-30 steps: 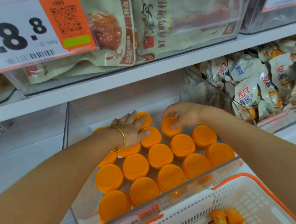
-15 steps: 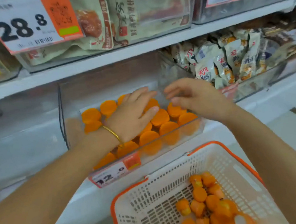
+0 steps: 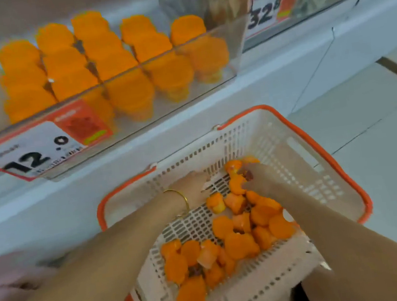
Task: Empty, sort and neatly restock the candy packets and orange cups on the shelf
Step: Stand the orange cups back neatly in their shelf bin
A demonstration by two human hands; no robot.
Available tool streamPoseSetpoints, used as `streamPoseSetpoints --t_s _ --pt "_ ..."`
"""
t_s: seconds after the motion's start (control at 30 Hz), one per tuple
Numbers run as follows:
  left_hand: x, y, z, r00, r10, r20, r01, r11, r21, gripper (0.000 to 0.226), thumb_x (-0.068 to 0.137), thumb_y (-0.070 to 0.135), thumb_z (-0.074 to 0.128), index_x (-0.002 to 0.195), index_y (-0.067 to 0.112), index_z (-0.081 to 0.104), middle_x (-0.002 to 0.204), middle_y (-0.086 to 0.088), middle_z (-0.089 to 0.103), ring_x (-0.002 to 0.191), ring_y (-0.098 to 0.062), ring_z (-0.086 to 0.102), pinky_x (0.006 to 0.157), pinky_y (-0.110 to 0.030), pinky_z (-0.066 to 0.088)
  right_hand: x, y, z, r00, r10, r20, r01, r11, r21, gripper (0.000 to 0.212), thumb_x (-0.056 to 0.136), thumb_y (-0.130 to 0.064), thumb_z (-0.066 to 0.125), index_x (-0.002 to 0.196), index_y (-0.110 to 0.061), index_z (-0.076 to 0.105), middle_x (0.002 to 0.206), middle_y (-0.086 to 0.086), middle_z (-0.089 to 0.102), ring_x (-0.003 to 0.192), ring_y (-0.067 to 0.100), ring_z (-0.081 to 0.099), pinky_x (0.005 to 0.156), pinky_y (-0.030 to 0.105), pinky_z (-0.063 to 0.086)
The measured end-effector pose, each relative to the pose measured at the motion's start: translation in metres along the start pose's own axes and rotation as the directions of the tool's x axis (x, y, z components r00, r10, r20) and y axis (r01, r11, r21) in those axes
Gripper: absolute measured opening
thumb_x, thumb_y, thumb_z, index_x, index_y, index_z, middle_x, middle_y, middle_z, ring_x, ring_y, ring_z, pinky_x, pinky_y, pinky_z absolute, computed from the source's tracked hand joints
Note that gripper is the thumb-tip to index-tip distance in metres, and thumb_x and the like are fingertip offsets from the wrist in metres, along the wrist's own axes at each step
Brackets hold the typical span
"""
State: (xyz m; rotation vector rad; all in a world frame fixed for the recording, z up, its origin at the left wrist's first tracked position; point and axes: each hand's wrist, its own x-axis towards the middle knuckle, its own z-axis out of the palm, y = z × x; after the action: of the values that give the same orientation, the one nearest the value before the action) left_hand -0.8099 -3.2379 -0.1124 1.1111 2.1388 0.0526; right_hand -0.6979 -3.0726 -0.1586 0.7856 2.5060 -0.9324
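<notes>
Both hands have left the clear bin [image 3: 237,49] on the shelf and gone down into the basket [image 3: 267,141]. The view has tipped down with them, so the bin now sits high at 11 o'clock and the basket fills the lower middle.

Inside the basket, the loose cups [image 3: 242,243] lie in a jumbled heap, some on their sides. They spread from the far end at 12 o'clock down the middle to the near wall at 6 o'clock. The right hand [image 3: 254,178] comes in from 4 o'clock. Its fingers are bent down among the farthest cups and touch one, but motion blur hides whether they pinch it. The left hand [image 3: 192,189] comes in from 8 o'clock and is low over the perforated floor at the far-left corner, just beside the heap. It is badly smeared, so I cannot tell if its fingers are spread or curled. A thin gold bangle [image 3: 185,199] circles the left wrist.

Up in the bin, the shelved cups [image 3: 115,60] stand upright with lids up, packed in tidy rows and touching one another. They fill the bin from its left side to near the right wall. A price label [image 3: 33,151] reading 12.0, with an orange panel, hangs on the bin's front at 9 o'clock. At 1 o'clock a second price tag [image 3: 267,7] fronts the neighbouring container. The white shelf edge [image 3: 282,63] runs diagonally between bin and basket. Pale floor tiles [image 3: 378,126] show at 3 o'clock, and a blurred pink shape [image 3: 5,282] sits at 8 o'clock.
</notes>
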Motion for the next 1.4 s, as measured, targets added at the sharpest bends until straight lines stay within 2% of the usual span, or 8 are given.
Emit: streamPoseSetpoints --t_s 0.1,0.23,0.47,0.7,0.87,1.03,1.2,1.4 --pt "0.042 -0.022 0.043 0.998 -0.031 0.058 0.033 0.998 -0.044 0.054 0.097 0.027 0.046 0.146 0.019 0.026 0.147 -0.009 0.035 0.130 -0.026 0.040 0.103 -0.035 0.036 0.032 0.018 0.030 0.983 -0.096 0.157 0.153 0.899 -0.410 0.065 0.082 -0.026 0.070 0.140 -0.027 0.041 0.152 0.009 0.027 0.134 0.032 0.034 0.102 0.047 0.039" --pt "0.086 -0.036 0.090 0.981 -0.075 0.180 0.085 0.995 -0.045 0.078 0.092 0.036 0.053 0.150 0.031 0.001 0.156 -0.007 0.016 0.135 -0.027 0.034 0.107 -0.042 0.037 0.060 0.030 0.051 0.947 -0.157 0.282 0.306 0.712 -0.632 0.082 0.079 -0.040 0.072 0.146 -0.038 0.023 0.159 0.002 0.002 0.142 0.037 0.011 0.101 0.054 0.037" --pt "0.115 -0.043 0.122 0.973 -0.104 0.206 0.121 0.990 -0.072 0.070 0.094 0.028 0.051 0.149 0.030 0.009 0.142 -0.014 0.028 0.115 -0.031 0.046 0.097 -0.041 0.043 0.078 0.045 0.066 0.883 -0.288 0.372 0.467 0.447 -0.763 0.094 0.073 -0.055 0.071 0.148 -0.035 0.019 0.153 0.003 0.021 0.139 0.040 0.012 0.100 0.056 0.033" --pt "0.117 -0.051 0.130 0.967 -0.126 0.221 0.175 0.959 -0.222 0.063 0.083 0.026 0.068 0.137 0.025 0.035 0.133 -0.008 0.028 0.114 -0.029 0.045 0.098 -0.038 0.043 0.088 0.050 0.074 0.829 -0.373 0.416 0.554 0.447 -0.703 0.069 0.078 -0.054 0.067 0.136 -0.026 0.042 0.141 0.001 0.035 0.133 0.032 0.025 0.076 0.037 0.045" --pt "0.107 -0.067 0.130 0.981 -0.170 0.095 0.191 0.938 -0.288 0.063 0.074 0.030 0.075 0.128 0.028 0.042 0.126 -0.002 0.047 0.111 -0.022 0.047 0.093 -0.039 0.045 0.091 0.050 0.080 0.880 -0.321 0.350 0.473 0.665 -0.579 0.071 0.076 -0.058 0.067 0.134 -0.025 0.043 0.136 -0.001 0.040 0.126 0.029 0.030 0.081 0.040 0.050" --pt "0.084 -0.077 0.105 0.976 -0.217 -0.015 0.193 0.896 -0.400 0.066 0.071 0.027 0.079 0.127 0.027 0.043 0.120 0.002 0.047 0.108 -0.017 0.049 0.090 -0.035 0.048 0.081 0.047 0.086 0.969 -0.162 0.187 0.181 0.980 -0.086 0.072 0.073 -0.053 0.073 0.131 -0.018 0.049 0.130 0.004 0.047 0.120 0.028 0.038 0.098 0.040 0.038" --pt "0.041 -0.057 0.050 0.981 -0.091 -0.170 0.044 0.964 -0.262 0.058 0.070 0.042 0.076 0.119 0.031 0.047 0.112 0.005 0.046 0.104 -0.016 0.047 0.088 -0.034 0.045 0.033 0.020 0.040 0.952 -0.085 0.293 -0.080 0.858 0.508 0.048 0.083 -0.045 0.068 0.122 -0.024 0.048 0.117 -0.012 0.052 0.111 0.014 0.052 0.085 0.022 0.044" --pt "-0.035 0.001 -0.041 0.979 0.031 -0.202 -0.063 0.986 -0.156 0.065 0.076 0.047 0.071 0.129 0.027 0.041 0.126 0.000 0.045 0.111 -0.019 0.048 0.084 -0.029 0.042 -0.049 -0.045 -0.073 0.950 -0.185 0.253 0.034 0.863 0.504 0.059 0.076 -0.066 0.057 0.119 -0.025 0.059 0.092 -0.014 0.062 0.075 -0.002 0.062 0.061 0.016 0.047"
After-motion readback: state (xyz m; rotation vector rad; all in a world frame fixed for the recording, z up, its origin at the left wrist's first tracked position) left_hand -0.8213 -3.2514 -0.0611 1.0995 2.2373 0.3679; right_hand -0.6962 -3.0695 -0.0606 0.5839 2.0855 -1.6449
